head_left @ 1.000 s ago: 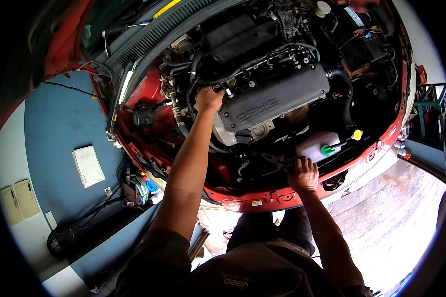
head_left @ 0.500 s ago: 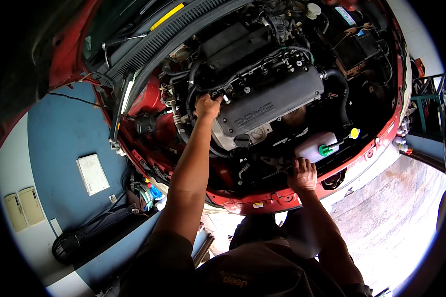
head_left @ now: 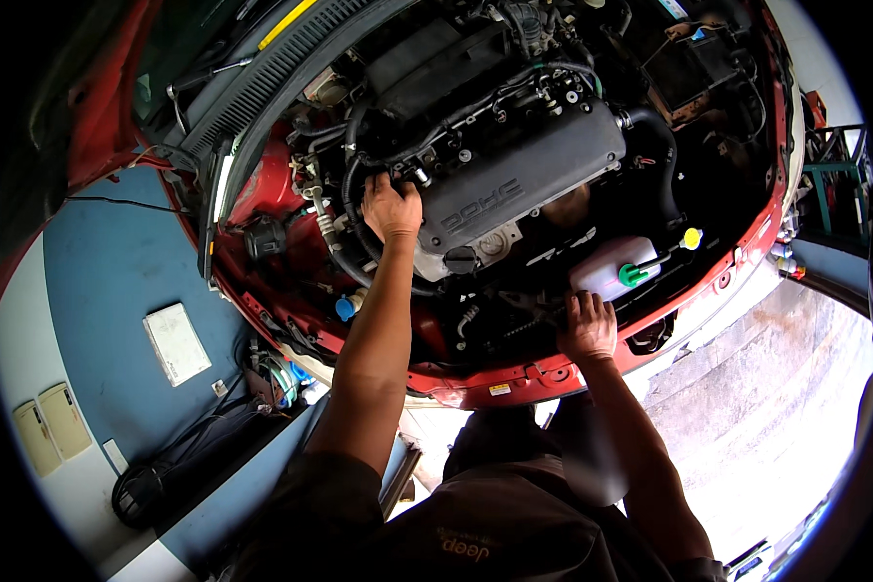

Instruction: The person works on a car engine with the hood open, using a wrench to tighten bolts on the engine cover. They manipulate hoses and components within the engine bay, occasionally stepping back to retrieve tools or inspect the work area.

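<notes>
My left hand (head_left: 392, 209) reaches into a car's engine bay, at the left end of the black valve cover (head_left: 524, 179). Its fingers are bent down beside the black hoses, the tips hidden; it is closed, on what I cannot make out. A black oil filler cap (head_left: 462, 259) sits just right of my wrist. At the front of the bay my right hand (head_left: 590, 328) rests with its fingers stretched forward and slightly apart, holding nothing. Its fingertips are at the near edge of the whitish plastic reservoir (head_left: 606, 269), which has a green cap (head_left: 632, 275).
A red front crossmember (head_left: 504, 387) runs between my body and the engine. Near my left forearm is a blue cap (head_left: 345, 308). The battery (head_left: 694, 82) lies at the far right. A ratchet-like tool (head_left: 209, 75) lies by the windscreen cowl. The raised bonnet (head_left: 107, 107) is upper left.
The view has shifted slightly. My left hand has drawn a little toward me and its back shows more; the blue cap beside the forearm has come into sight. My right hand stays by the reservoir.
</notes>
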`<state>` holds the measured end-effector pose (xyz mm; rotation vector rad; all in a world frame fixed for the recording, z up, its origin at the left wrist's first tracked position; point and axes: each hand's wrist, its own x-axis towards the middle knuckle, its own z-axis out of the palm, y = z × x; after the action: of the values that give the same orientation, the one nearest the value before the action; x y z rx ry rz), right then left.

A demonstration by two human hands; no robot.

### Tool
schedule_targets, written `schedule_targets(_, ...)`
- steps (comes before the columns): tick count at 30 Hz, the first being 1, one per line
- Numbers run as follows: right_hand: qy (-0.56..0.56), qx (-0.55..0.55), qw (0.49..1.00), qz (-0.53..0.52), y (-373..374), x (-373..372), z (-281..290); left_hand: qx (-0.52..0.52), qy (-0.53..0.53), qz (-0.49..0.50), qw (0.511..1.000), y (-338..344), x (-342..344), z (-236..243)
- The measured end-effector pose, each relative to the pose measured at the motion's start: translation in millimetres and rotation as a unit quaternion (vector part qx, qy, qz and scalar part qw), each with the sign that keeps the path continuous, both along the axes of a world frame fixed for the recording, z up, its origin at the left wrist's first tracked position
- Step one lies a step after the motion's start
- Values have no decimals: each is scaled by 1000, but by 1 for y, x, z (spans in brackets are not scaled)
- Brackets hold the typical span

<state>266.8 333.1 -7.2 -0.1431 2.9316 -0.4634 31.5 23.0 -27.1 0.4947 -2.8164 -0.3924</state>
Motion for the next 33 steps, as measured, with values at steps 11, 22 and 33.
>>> schedule_targets(11,14,-6,1000,4,0,-3,3,9,56,-3,998,-3,-1,-4)
schedule_targets(22,1,11,1000,-5,-2,0,2,70,101,1,992,5,6,8)
schedule_targets(33,13,-7,1000,-24,1,2,3,35,42,-220,974,-35,-54,21)
